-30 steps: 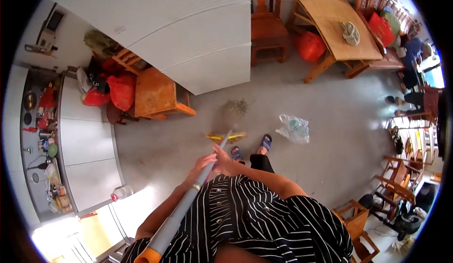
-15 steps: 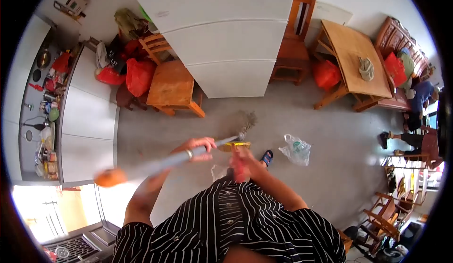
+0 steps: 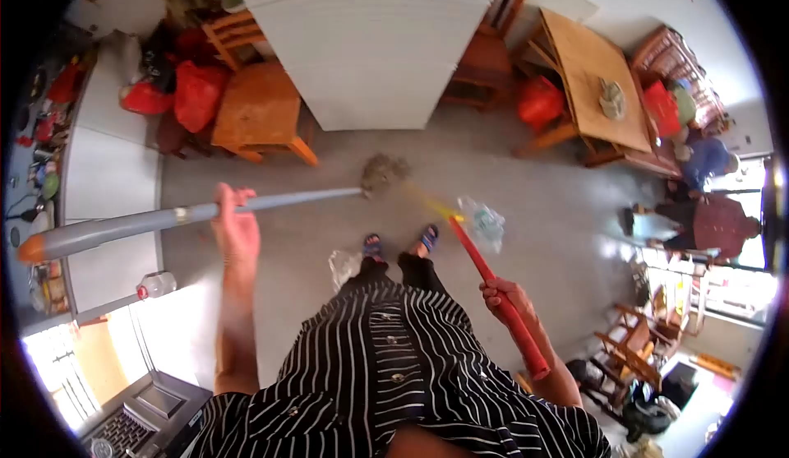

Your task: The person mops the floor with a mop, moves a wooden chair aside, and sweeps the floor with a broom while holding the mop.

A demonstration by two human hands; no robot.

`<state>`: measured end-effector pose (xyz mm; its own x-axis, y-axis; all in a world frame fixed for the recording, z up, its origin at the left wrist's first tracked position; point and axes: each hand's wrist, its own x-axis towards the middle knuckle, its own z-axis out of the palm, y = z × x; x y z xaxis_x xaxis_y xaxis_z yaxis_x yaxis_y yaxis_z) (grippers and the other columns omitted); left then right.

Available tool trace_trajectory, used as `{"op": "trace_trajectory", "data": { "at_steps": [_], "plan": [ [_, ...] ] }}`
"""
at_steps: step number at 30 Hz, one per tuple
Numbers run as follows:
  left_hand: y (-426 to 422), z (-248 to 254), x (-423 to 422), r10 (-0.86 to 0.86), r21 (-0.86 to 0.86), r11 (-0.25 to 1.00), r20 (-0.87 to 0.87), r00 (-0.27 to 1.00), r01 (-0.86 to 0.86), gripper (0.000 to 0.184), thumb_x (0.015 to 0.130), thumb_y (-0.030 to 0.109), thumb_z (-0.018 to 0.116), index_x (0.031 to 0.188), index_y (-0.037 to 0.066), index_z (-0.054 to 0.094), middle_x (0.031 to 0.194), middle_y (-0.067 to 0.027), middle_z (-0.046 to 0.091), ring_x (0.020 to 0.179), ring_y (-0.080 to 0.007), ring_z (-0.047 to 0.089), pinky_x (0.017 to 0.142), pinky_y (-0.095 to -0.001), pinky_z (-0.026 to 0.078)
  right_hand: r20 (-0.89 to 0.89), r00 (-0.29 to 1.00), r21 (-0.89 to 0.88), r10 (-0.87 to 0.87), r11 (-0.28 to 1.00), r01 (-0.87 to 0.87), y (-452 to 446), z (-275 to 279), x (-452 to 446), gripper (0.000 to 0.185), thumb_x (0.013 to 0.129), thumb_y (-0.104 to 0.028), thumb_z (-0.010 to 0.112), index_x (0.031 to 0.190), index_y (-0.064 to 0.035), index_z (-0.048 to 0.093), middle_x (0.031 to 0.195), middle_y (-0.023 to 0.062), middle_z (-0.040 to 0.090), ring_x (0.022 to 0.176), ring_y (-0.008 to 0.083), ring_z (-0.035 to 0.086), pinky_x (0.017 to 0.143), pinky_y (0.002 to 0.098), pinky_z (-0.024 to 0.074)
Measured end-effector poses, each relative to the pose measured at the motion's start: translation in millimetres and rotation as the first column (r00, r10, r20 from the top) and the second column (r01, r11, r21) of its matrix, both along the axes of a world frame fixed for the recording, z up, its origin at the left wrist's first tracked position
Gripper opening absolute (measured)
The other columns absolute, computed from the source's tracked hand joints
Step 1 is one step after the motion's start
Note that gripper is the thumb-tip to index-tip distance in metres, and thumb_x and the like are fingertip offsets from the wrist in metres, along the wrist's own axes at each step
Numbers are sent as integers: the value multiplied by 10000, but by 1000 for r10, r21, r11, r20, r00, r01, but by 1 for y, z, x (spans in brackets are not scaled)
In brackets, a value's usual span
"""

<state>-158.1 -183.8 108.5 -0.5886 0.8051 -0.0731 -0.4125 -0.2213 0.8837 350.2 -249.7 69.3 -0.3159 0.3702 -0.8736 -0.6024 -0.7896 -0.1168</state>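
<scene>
My left hand (image 3: pixel 237 224) is closed around the grey pole of a mop (image 3: pixel 304 198). The pole runs across the left of the view, its orange end cap at far left. Its grey-brown stringy head (image 3: pixel 382 173) lies on the floor in front of me. With fingers wrapped round it, my right hand (image 3: pixel 505 298) holds a long red handle (image 3: pixel 474 252) slanting forward and left. The far end of that handle is yellow and smeared by motion, so its kind is unclear. Clear plastic bags (image 3: pixel 485 224) lie on the floor beside my feet.
A white fridge-like cabinet (image 3: pixel 370 71) stands ahead, with a wooden chair (image 3: pixel 259 113) left of it. At right are a wooden table (image 3: pixel 592 80) and a red bag (image 3: pixel 540 102). A person (image 3: pixel 715 226) is at far right. A counter lines the left.
My hands have moved apart, the left outward with the mop and the right outward with the red handle. The mop pole now lies flatter across the view. Both my feet now show.
</scene>
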Motion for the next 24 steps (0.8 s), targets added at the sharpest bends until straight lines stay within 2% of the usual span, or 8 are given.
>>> {"op": "trace_trajectory", "data": {
  "at_steps": [3,6,7,11,13,18,20,24],
  "plan": [
    [2,42,9,-93,105,990,-5,996,93,218,923,210,495,745,84,499,675,-23,442,765,-170,468,845,-373,388,158,979,-48,-130,989,139,-20,25,-4,161,821,8,534,951,14,438,704,30,458,543,85,470,400,172,379],
    [3,95,20,-47,78,996,-7,999,47,256,937,246,472,729,98,451,660,-20,415,766,-178,465,865,-385,379,464,858,-28,220,972,-234,-42,23,4,216,780,32,560,954,-16,442,689,37,460,516,100,469,389,210,397],
    [6,115,26,19,19,1000,9,1000,-19,279,943,266,464,718,107,424,651,-16,400,762,-176,461,871,-389,375,509,831,-26,224,969,-245,-44,19,6,240,771,40,561,964,-30,439,685,35,457,505,104,467,384,213,398],
    [12,160,36,-31,14,999,12,999,31,332,945,297,461,672,127,379,642,-1,370,755,-164,449,869,-384,371,662,709,-35,243,955,-295,-42,8,9,326,730,52,566,1004,-55,425,657,25,422,498,119,471,373,242,410],
    [20,169,53,34,-23,999,-12,999,-34,341,942,302,469,660,134,378,641,5,363,754,-155,445,863,-378,371,729,628,-23,272,927,-375,-40,-6,22,413,735,25,568,1114,-53,423,677,36,442,508,125,485,371,260,422],
    [62,89,70,154,-161,972,-110,982,-171,293,907,271,543,685,109,441,639,4,398,749,-142,457,825,-331,381,827,487,3,281,863,-504,24,-47,56,577,793,-107,542,1325,-81,319,686,44,483,506,139,502,375,289,456],
    [69,35,79,191,-237,947,-132,973,-218,271,902,269,552,714,97,459,652,1,417,753,-143,464,817,-313,381,872,374,2,315,764,-646,74,-81,79,552,813,-136,502,1331,-103,316,634,63,485,474,159,506,366,320,459],
    [62,-23,91,203,-352,904,-146,968,-243,253,899,287,554,769,91,463,690,-12,443,780,-143,477,834,-310,378,973,183,46,140,659,-750,158,-179,94,355,840,-125,441,1194,-115,436,640,140,554,478,259,568,383,382,463]
  ]
}}
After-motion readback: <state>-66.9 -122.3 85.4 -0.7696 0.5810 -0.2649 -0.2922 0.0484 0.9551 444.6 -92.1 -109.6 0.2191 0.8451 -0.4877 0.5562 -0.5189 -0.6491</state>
